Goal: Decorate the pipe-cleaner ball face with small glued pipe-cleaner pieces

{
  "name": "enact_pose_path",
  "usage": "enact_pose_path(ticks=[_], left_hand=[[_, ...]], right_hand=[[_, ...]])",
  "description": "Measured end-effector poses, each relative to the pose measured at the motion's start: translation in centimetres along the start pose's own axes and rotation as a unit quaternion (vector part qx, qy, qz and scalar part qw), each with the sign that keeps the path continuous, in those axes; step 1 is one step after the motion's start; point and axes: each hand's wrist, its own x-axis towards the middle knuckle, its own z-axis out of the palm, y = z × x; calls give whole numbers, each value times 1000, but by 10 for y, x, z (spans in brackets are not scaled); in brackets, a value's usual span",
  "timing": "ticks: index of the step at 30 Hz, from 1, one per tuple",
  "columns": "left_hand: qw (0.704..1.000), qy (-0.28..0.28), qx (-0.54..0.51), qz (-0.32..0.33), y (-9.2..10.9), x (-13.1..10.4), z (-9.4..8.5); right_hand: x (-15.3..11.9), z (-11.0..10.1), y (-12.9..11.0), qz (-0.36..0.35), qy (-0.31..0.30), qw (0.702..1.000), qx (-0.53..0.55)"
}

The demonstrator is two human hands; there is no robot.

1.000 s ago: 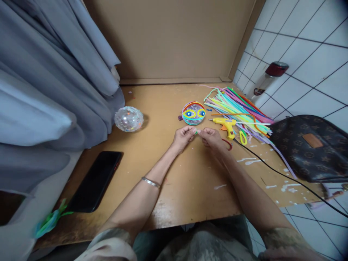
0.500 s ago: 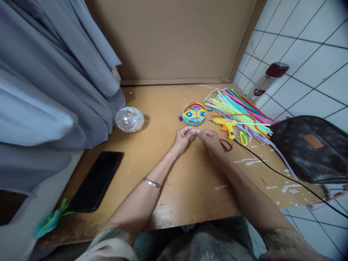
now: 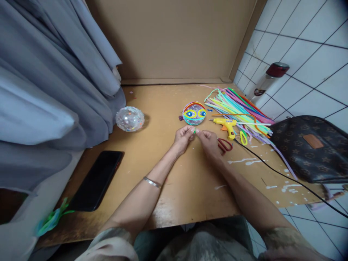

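Between the fingertips of both hands is a small green piece, likely a bit of pipe cleaner, mostly hidden. My left hand pinches it from the left, my right hand from the right. Just beyond them sits a round clear ball decorated as a face, with blue eyes ringed in yellow and bands of red and turquoise. Red-handled scissors lie partly under my right hand. A yellow glue gun rests on its side to the right, its black cord running off rightward.
A bundle of coloured pipe cleaners lies at the back right, beside a dark patterned bag and a red-capped bottle. To the left are a second clear ball, a black phone and green-blue strands at the table's edge.
My right hand has shifted slightly left and down, exposing more of the scissors' handles. Both hands keep their pinch on the green piece.
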Motion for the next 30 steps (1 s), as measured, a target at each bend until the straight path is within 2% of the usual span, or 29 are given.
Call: enact_pose_path(ticks=[4, 12, 20, 25, 30], left_hand=[[1000, -7, -15, -7, 1, 1, -3], [1000, 5, -25, -6, 3, 3, -6], [998, -5, -64, -16, 3, 0, -3], [995, 14, -91, -42, 3, -2, 4], [992, 30, -112, -52, 3, -4, 7]], right_hand=[[-3, -2, -4, 1, 29, 999, 19], [-1, -2, -1, 18, 6, 997, 70], [2, 1, 12, -22, 5, 996, 87], [3, 2, 9, -17, -28, 990, 136], [2, 1, 7, -3, -34, 992, 125]])
